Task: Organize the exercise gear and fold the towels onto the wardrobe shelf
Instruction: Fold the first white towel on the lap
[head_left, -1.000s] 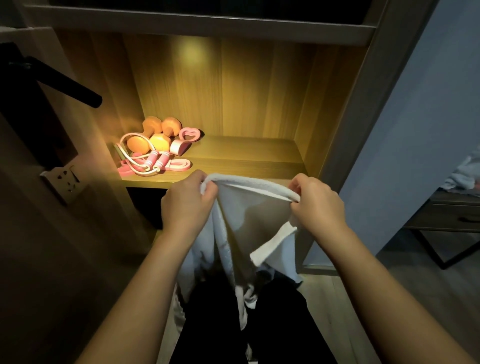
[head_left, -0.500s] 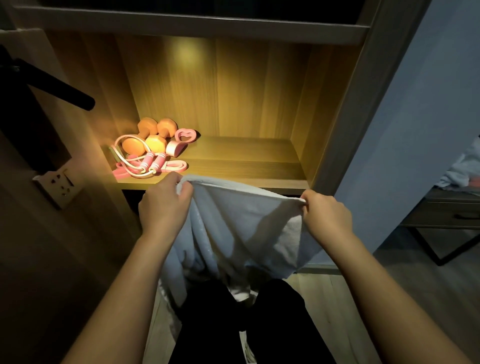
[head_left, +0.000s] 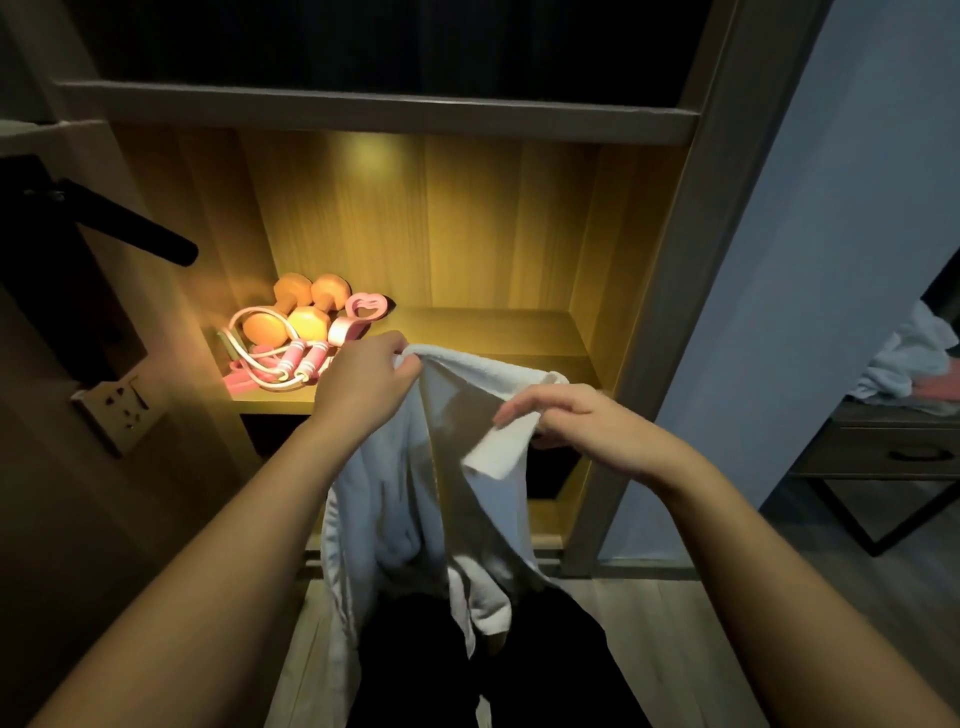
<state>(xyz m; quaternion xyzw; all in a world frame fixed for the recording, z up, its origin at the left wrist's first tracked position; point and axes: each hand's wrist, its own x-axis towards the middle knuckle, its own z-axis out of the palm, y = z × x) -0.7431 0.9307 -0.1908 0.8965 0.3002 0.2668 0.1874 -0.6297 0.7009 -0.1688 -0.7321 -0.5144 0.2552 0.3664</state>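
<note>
Hanging at centre frame: white towel (head_left: 395, 493), unfolded. Left hand (head_left: 363, 384) grips its top edge; right hand (head_left: 576, 421) pinches a corner. Best practice: level corners, pull taut. Beyond, centre left: exercise gear (head_left: 301, 332) on wardrobe shelf (head_left: 467, 332).

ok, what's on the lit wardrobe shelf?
Orange dumbbells, pink jump rope and a pink heart-shaped piece at its left end. The towel and left hand hide part of the front edge.
</note>
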